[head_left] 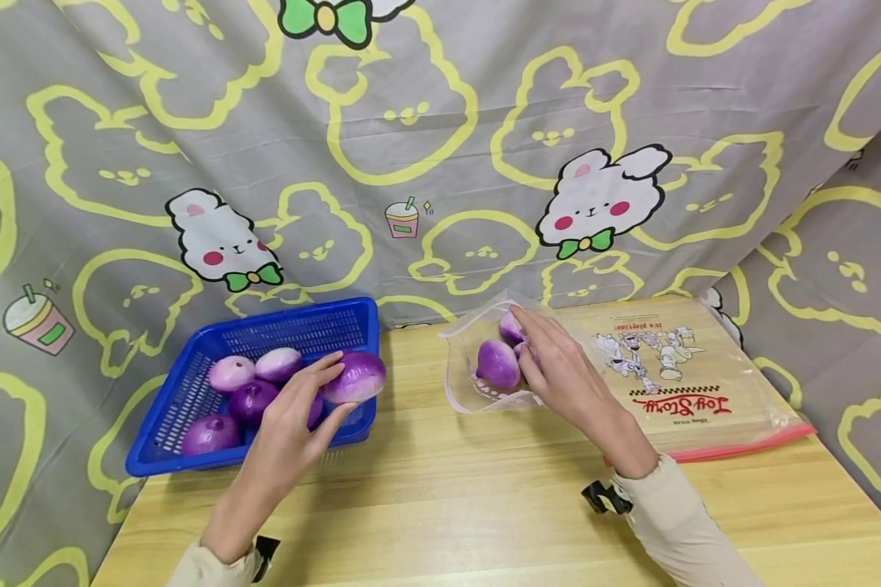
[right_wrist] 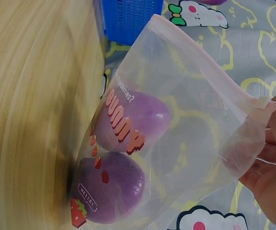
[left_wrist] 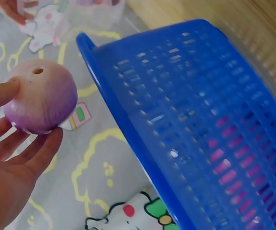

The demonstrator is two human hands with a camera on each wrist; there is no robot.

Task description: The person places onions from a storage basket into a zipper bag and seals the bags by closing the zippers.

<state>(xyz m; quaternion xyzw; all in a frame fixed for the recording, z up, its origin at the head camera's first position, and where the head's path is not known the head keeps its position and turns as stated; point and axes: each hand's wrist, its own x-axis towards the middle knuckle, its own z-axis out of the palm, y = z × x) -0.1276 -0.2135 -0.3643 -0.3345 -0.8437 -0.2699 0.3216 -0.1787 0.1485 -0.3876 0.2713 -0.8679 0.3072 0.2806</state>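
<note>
My left hand pinches a purple onion above the right end of the blue basket. The left wrist view shows this onion's pale end with a small brown hole, thumb on one side and fingers beneath. Several more purple and pale onions lie in the basket. With my right hand I grip the rim of a translucent zip bag, whose mouth gapes. Inside the bag sit purple onions, seen through its printed side in the right wrist view.
A clear Toy Story bag with a red zip edge lies flat on the wooden table at the right. Behind the table hangs a grey cartoon-print cloth, which also covers both sides.
</note>
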